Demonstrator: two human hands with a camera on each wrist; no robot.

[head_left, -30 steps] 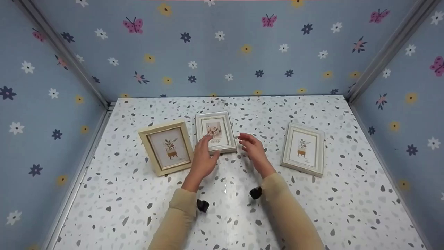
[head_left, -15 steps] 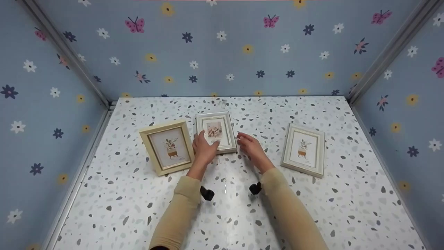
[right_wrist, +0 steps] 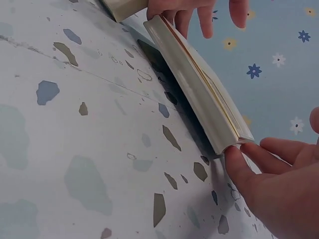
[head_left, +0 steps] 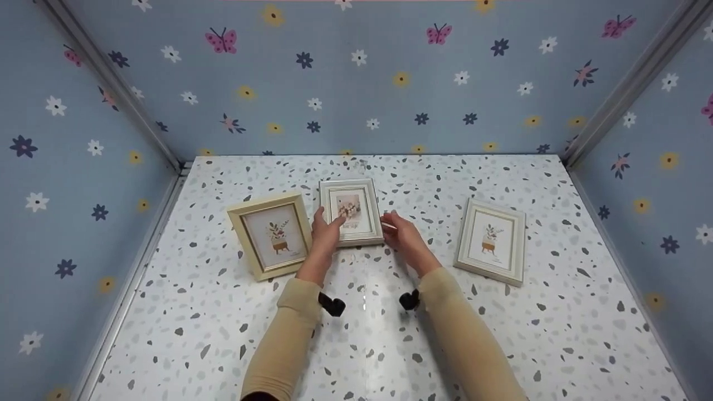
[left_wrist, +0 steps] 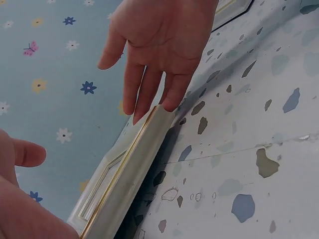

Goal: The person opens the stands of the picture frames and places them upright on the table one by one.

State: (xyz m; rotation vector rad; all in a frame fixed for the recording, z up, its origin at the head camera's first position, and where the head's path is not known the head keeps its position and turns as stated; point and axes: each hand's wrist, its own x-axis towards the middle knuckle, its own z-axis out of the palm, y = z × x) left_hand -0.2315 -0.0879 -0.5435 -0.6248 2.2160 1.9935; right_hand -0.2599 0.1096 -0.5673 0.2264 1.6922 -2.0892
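Note:
A white picture frame (head_left: 365, 209) lies face up between both hands, a small pink photo showing under its wide border. Along its left edge my left hand (head_left: 324, 239) rests its fingers, the thumb raised over the lower front. On the opposite side, the fingers of my right hand (head_left: 405, 239) touch the right edge. Seen from the right wrist, a fingertip (right_wrist: 234, 154) meets the corner of the frame (right_wrist: 192, 87) with the thumb held away. In the left wrist view, a dark shadow runs below the side of the frame (left_wrist: 137, 169).
To the left a gold-cream picture frame (head_left: 274, 234) with a potted-plant print stands leaning back. At the right lies another white picture frame (head_left: 490, 239) with a similar print. Speckled white tabletop (head_left: 367, 345) ends at a blue flowered wall (head_left: 384, 94); side walls flank it.
My left hand has moved off the frame's lower front to its left edge, the thumb shifting upward. The right hand has drawn slightly closer to the right edge. The frames stay where they were.

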